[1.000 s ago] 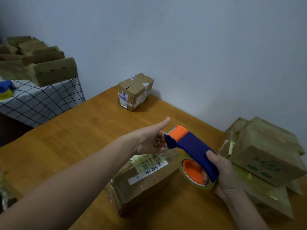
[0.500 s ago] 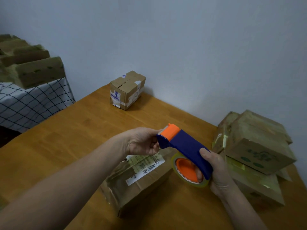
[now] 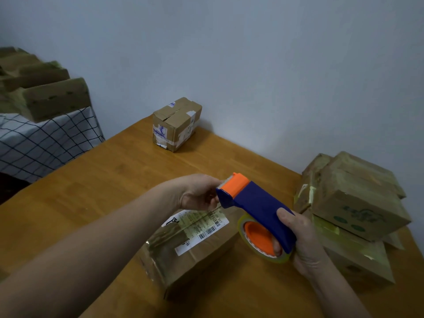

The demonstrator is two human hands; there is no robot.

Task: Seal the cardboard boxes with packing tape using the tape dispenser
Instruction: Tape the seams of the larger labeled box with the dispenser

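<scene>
My right hand (image 3: 300, 239) grips the handle of a blue and orange tape dispenser (image 3: 257, 203) loaded with a clear tape roll (image 3: 259, 242), held above the table. At its orange cutter end, my left hand (image 3: 197, 191) has curled fingers that pinch the tape end; the fingertips are partly hidden behind the dispenser. Below both hands a cardboard box (image 3: 195, 255) with a white barcode label and glossy tape on its near end lies on the wooden table (image 3: 91, 191).
A small taped box (image 3: 176, 125) stands at the table's far edge by the wall. A stack of greenish cardboard boxes (image 3: 353, 203) fills the right side. More boxes (image 3: 52, 97) sit on a checked cloth (image 3: 46, 138) at the left.
My left hand went from open beside the dispenser's head to curled at its cutter end. The dispenser stayed in my right hand, and my view shifted slightly.
</scene>
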